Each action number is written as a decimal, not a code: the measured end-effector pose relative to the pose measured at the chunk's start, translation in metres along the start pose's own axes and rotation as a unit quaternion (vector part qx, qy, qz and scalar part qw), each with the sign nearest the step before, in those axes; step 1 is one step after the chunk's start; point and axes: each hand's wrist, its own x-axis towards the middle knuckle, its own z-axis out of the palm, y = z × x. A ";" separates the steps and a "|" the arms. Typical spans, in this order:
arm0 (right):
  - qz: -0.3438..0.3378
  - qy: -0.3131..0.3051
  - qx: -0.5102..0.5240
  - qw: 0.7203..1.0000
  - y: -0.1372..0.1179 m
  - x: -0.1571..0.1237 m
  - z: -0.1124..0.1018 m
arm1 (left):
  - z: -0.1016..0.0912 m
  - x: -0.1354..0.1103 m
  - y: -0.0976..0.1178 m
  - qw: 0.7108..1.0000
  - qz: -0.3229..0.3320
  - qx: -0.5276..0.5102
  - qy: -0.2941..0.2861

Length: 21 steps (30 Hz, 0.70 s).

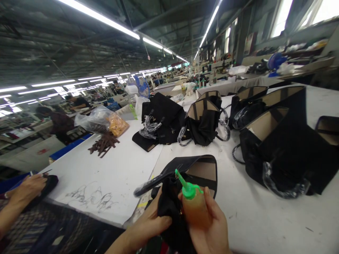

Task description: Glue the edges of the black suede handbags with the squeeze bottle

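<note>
My right hand (pixel 209 225) is wrapped round a squeeze bottle (pixel 194 206) of amber liquid with a green nozzle that points up and to the left. My left hand (pixel 150 220) grips the black fabric of a black handbag (pixel 196 171) at the table's near edge. The bag lies open and shows a tan lining. A handle wrapped in clear plastic sticks out to its left.
Several more black bags (pixel 280 141) with tan lining stand on the white table (pixel 265 211) to the right and behind. Brown strips (pixel 103 144) and a plastic sack (pixel 100 120) lie at the left. Another person's hand (pixel 28 187) works at the far left.
</note>
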 end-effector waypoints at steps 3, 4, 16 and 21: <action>0.016 0.031 0.012 0.999 0.007 -0.001 0.001 | -0.001 -0.001 -0.013 1.000 0.003 0.000 0.015; 0.015 0.051 0.006 0.999 0.009 -0.001 0.002 | 0.002 0.001 -0.016 0.998 -0.001 0.039 0.047; 0.017 -0.033 -0.138 0.990 -0.015 -0.006 0.015 | -0.007 0.010 0.000 0.962 -0.097 0.244 0.077; -0.014 -0.060 -0.216 0.975 -0.046 -0.019 0.012 | -0.019 0.020 0.022 0.944 -0.050 0.290 0.149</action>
